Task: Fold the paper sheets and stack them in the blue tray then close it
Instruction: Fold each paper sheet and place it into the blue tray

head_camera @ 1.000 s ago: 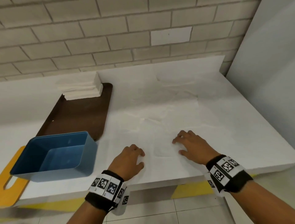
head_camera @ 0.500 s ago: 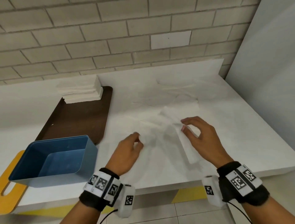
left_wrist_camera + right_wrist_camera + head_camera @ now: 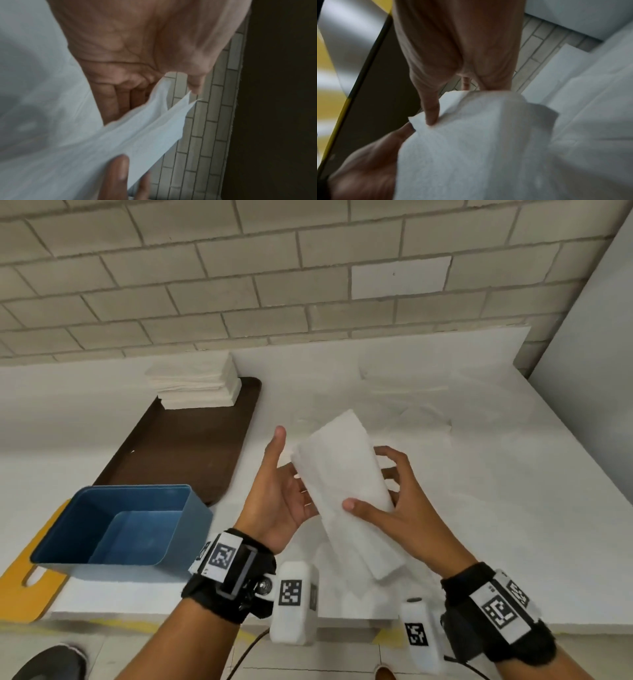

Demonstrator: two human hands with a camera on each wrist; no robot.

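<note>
Nearest us, we hold a folded paper sheet (image 3: 346, 491) above the table's (image 3: 496, 525) front edge: our right hand (image 3: 404, 501) pinches it, thumb on its near face and fingers curled behind its 3 o'clock edge, while our left hand (image 3: 277, 494) lies palm-up at its 9 o'clock side, thumb straight up and clear of the paper, fingers extended under it. The sheet tilts, its far end pointing toward 12 o'clock. At 9 o'clock from our left wrist the blue tray (image 3: 191, 529) sits open with nothing inside it, resting partly on a yellow board (image 3: 30, 587) at 8 o'clock. Beyond the tray toward 12 o'clock lies a brown tray (image 3: 185, 440), and on its far end a stack of folded sheets (image 3: 195, 385). Loose white sheets (image 3: 411, 405) lie spread at 1 o'clock, just before the brick wall (image 3: 274, 285)
</note>
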